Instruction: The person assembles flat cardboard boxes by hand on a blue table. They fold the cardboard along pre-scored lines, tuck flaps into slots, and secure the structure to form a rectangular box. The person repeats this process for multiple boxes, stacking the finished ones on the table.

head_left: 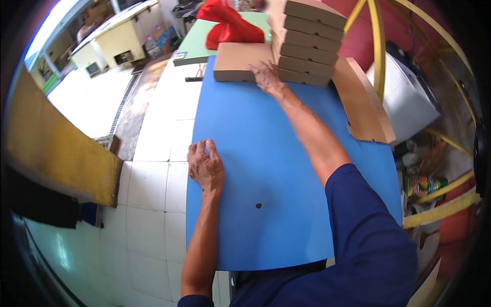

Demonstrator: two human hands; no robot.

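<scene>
A closed brown cardboard box (238, 57) lies flat at the far end of the blue table (255, 148). My right hand (267, 78) reaches out to its right front corner, fingers apart and resting on the lid. Beside that box rises a stack of several similar flat boxes (309, 43), close to the same hand. My left hand (206, 166) rests on the table's left edge, its fingers loosely bent and a little apart, with nothing seen in it. A flattened cardboard piece (363, 105) lies along the right edge.
Behind the boxes, a red plastic bag (232, 28) sits on a light green table (255, 23). Yellow metal bars (378, 51) and a white appliance-like box (401, 97) stand on the right. A small dark spot (258, 206) marks the blue tabletop. White tiles (148, 187) cover the left floor.
</scene>
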